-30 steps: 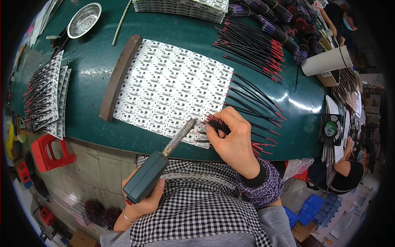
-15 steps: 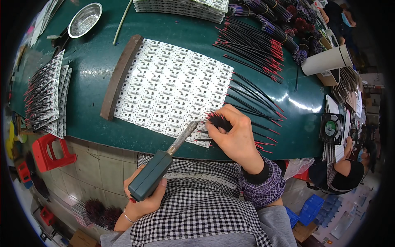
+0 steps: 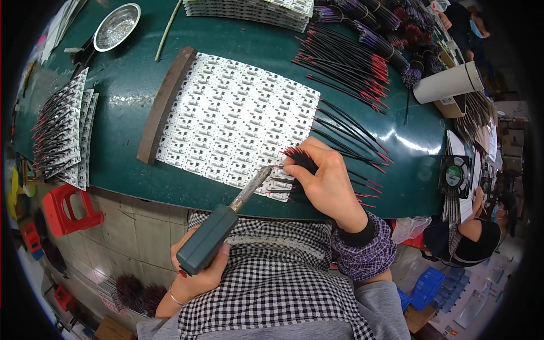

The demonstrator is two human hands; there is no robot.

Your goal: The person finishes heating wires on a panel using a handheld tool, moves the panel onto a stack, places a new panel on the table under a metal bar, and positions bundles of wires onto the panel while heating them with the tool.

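Note:
My left hand [image 3: 208, 276] is wrapped round the dark green handle of a soldering iron [image 3: 207, 239]. Its grey tip points up and right, at the near right part of a white circuit board panel [image 3: 238, 122]. Close beside that tip, my right hand [image 3: 333, 184] pinches a bunch of short black wires [image 3: 301, 158] with red ends. Whether the tip touches a wire or the board is too small to tell. Along the panel's right edge, several black wires [image 3: 354, 135] stick out over the table, some of them passing behind my right hand.
A brown bar [image 3: 166, 107] lies along the panel's left edge. Loose black wires [image 3: 343, 65] and tied wire bundles [image 3: 377, 22] lie at the far right. Wired boards [image 3: 62, 130] stand at left, near a metal bowl [image 3: 117, 27]. A co-worker [image 3: 479, 235] sits at right.
My right hand has shifted slightly to the right, its fingers still round the wires. The soldering iron stays almost where it was.

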